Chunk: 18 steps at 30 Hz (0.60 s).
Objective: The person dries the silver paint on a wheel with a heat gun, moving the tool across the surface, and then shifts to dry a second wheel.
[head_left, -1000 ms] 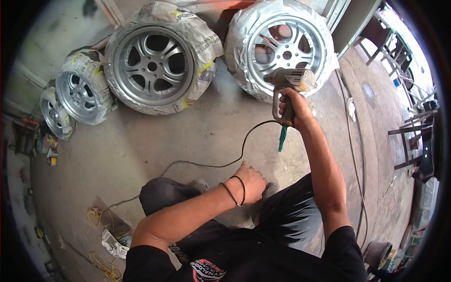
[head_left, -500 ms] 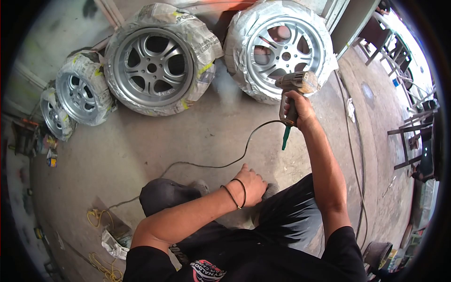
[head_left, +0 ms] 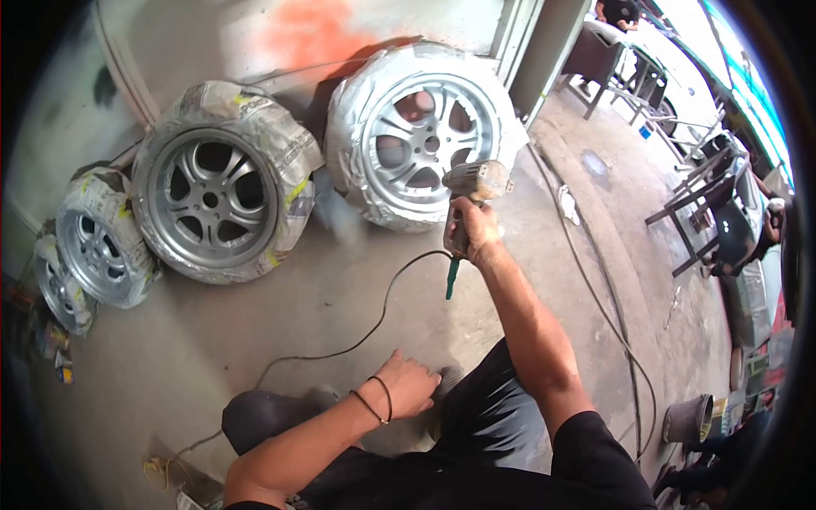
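1. Since half a second ago the view has swung up and to the right; the wheels now sit lower and further left, more of the wall (head_left: 280,42) shows, and the right hand (head_left: 473,229) with its tool has slid left in the picture.
2. The right hand is wrapped tight round the grip of a corded pistol-grip tool (head_left: 476,183), arm stretched forward; the tool's beige body is in front of the lower right edge of the nearest wheel (head_left: 425,136), a silver rim with its tyre masked in newspaper.
3. A black cord (head_left: 382,306) leaves the grip through a green sleeve (head_left: 452,279) and trails across the concrete floor (head_left: 323,272).
4. The left hand (head_left: 408,384), two dark bands (head_left: 378,399) at its wrist, lies palm down near the person's knee, fingers loosely bent, holding nothing.
5. Three more masked wheels lean along the wall to the left: a large one (head_left: 212,200), then two smaller (head_left: 98,246) (head_left: 55,289).
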Each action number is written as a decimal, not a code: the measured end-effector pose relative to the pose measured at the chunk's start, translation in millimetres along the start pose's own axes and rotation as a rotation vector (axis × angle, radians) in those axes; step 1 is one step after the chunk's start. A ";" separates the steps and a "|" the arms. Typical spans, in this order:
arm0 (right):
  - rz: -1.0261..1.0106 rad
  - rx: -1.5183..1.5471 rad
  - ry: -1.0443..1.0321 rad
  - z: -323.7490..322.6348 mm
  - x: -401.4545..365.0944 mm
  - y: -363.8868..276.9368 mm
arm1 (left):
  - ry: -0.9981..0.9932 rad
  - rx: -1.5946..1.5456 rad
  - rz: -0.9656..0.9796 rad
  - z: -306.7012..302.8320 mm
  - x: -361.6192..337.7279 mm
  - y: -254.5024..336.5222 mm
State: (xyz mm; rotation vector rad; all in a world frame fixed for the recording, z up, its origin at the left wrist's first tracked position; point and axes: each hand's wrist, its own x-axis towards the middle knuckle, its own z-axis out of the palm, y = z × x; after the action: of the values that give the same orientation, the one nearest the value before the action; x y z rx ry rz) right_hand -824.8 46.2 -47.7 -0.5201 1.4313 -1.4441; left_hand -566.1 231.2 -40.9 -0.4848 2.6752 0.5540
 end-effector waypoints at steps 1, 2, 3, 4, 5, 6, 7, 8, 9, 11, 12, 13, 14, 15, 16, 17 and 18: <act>-0.058 0.012 0.006 -6.1 8.5 4.2 | -0.006 0.009 0.025 -1.3 1.0 1.4; -0.112 0.025 0.008 -6.2 8.8 2.6 | 0.000 0.017 0.034 -0.1 2.3 2.1; -0.121 0.026 0.012 -7.6 7.5 0.7 | 0.009 0.014 0.040 2.1 2.8 3.2; -0.143 0.035 0.037 -8.8 6.0 -0.8 | 0.019 0.010 0.044 2.4 3.4 3.4; -0.165 0.042 0.062 -9.5 1.3 -5.1 | 0.023 0.016 0.047 -0.7 4.3 4.1; -0.172 0.042 0.066 -12.3 -3.8 -9.5 | 0.008 -0.005 0.085 -4.6 5.6 5.5; -0.095 0.052 0.010 -16.1 -9.5 -13.6 | -0.009 -0.027 0.124 -7.1 7.2 7.7; -0.017 0.064 -0.047 -20.1 -12.9 -16.0 | -0.009 -0.023 0.129 -7.5 8.6 10.2; 0.023 0.116 -0.105 -28.3 -5.3 -11.3 | 0.071 -0.068 0.206 -7.5 10.3 12.5; 0.095 0.145 -0.162 -36.3 3.1 -7.5 | 0.151 -0.111 0.286 -8.9 13.4 19.6; 0.172 0.175 -0.223 -38.6 5.1 -6.5 | 0.231 -0.162 0.356 -10.9 14.5 24.7; 0.185 0.150 -0.226 -41.7 6.0 -4.4 | 0.311 -0.215 0.426 -11.2 15.6 29.6; 0.185 0.152 -0.224 -41.7 3.8 -4.5 | 0.308 -0.214 0.428 -7.2 17.6 34.2; 0.172 0.131 -0.212 -42.3 1.6 -5.0 | 0.451 -0.229 0.502 -0.5 20.1 40.0; 0.157 0.109 -0.197 -43.8 -0.1 -6.7 | 0.596 -0.244 0.577 3.7 22.5 45.2; 0.157 0.110 -0.193 -46.4 0.2 -8.0 | 0.570 -0.279 0.591 1.2 20.2 52.3; 0.095 0.068 -0.132 -48.3 1.0 -8.6 | 0.567 -0.282 0.591 -1.6 18.1 59.7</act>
State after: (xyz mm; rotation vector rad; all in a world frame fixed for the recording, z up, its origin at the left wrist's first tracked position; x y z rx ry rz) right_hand -868.9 67.4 -50.1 -0.4890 1.2819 -1.3526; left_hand -606.1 277.5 -28.5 0.1305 3.3094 1.1094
